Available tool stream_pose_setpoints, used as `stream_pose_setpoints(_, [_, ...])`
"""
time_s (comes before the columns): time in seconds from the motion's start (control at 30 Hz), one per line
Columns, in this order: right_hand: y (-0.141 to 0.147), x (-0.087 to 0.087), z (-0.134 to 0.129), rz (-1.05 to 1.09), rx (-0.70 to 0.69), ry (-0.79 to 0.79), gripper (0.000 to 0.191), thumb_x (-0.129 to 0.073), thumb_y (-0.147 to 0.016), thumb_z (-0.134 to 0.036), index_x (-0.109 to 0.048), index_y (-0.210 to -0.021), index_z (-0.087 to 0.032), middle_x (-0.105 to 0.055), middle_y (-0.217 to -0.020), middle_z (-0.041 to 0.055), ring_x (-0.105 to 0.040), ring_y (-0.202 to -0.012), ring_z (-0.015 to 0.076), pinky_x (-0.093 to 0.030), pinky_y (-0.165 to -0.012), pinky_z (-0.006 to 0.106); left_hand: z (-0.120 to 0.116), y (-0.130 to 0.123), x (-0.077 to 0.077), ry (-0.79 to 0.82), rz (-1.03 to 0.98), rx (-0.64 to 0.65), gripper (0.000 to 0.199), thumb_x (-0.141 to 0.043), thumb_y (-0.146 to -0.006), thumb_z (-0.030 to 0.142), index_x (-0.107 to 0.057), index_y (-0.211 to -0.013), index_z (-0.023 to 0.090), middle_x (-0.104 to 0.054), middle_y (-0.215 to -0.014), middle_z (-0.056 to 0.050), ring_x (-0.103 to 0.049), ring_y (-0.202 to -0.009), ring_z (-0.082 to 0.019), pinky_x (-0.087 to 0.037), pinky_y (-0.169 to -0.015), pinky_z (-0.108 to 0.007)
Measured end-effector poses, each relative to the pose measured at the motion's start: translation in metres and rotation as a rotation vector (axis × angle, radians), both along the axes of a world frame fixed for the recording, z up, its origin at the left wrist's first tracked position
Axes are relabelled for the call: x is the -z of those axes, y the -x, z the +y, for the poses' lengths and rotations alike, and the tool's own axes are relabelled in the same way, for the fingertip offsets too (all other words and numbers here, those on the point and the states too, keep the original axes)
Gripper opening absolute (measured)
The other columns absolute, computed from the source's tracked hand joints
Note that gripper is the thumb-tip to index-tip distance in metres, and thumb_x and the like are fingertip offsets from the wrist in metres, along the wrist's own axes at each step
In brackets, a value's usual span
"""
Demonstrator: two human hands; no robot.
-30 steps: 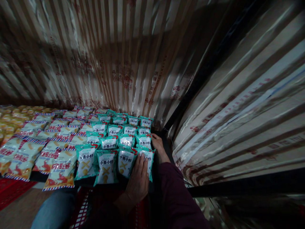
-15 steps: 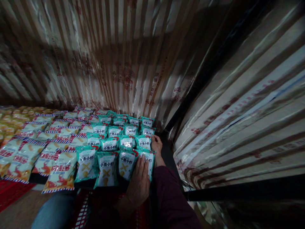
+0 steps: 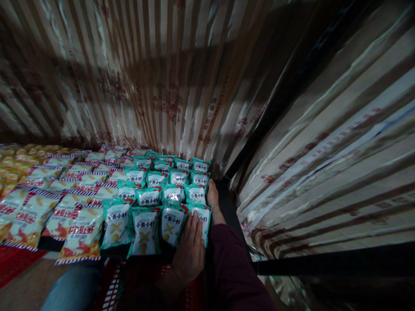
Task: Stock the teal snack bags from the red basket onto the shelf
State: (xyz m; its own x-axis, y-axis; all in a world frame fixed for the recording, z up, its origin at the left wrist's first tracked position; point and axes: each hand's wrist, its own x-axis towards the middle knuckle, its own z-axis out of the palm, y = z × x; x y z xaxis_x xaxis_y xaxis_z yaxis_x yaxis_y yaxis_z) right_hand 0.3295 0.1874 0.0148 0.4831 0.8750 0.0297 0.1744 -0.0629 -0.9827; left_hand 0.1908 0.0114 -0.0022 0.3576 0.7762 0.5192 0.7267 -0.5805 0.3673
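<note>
Several teal-and-white snack bags point(image 3: 144, 231) stand in tight rows. My left hand point(image 3: 190, 248) lies with its fingers stretched out flat on the front of the rightmost snack bag point(image 3: 205, 222) in the nearest row, covering much of it. At the right end of the rows is my right hand point(image 3: 214, 201), its fingers straight and pointing away from me. It is against or close beside the second-row end bag point(image 3: 196, 195); whether it touches cannot be made out. Neither hand is wrapped round a bag.
White-and-red snack bags point(image 3: 81, 235) with striped edges fill the left, with yellow packs point(image 3: 30, 153) beyond. Plastic-wrapped, ribbed stacks rise behind point(image 3: 155, 86) and on the right point(image 3: 324, 172). A dark post point(image 3: 241, 160) stands near the right corner. Below is a red basket point(image 3: 112, 285).
My right hand has moved slightly away from me along the bags' right side, and its bent fingers have straightened. My left hand remains on the front bag.
</note>
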Motion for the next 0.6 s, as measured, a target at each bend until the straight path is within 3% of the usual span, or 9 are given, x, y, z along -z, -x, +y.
stream_pose_setpoints(0.2, [0.007, -0.001, 0.002, -0.021, -0.077, 0.019, 0.062, -0.042, -0.079, -0.067, -0.07, -0.108, -0.019, -0.066, -0.123, 0.0076, -0.053, -0.123, 0.0234, -0.033, -0.107, 0.031, 0.0, -0.001, 0.002, 0.0, -0.008, -0.014, 0.062, -0.037, -0.09, 0.009, -0.019, -0.149, 0.007, -0.011, -0.159, -0.017, -0.009, -0.147, -0.031, -0.038, -0.111, -0.048])
stream_pose_setpoints(0.33, [0.004, -0.004, 0.0, -0.026, -0.113, 0.021, 0.06, -0.044, -0.082, -0.065, -0.07, -0.108, -0.017, -0.069, -0.117, 0.0085, -0.058, -0.116, 0.0232, -0.036, -0.105, 0.033, -0.001, -0.001, 0.002, 0.002, 0.007, -0.03, 0.062, -0.038, -0.089, 0.008, -0.022, -0.149, 0.008, -0.012, -0.159, -0.016, -0.01, -0.147, -0.031, -0.037, -0.111, -0.048])
stream_pose_setpoints(0.6, [-0.006, -0.007, 0.023, 0.104, -0.04, -0.026, 0.065, -0.049, -0.083, -0.062, -0.054, -0.133, -0.02, -0.05, -0.143, 0.0071, -0.043, -0.135, 0.0215, -0.03, -0.114, 0.036, -0.001, 0.0, -0.002, -0.046, 0.042, -0.039, 0.066, -0.04, -0.087, 0.008, -0.02, -0.149, 0.006, -0.014, -0.159, -0.017, -0.011, -0.147, -0.032, -0.041, -0.108, -0.047])
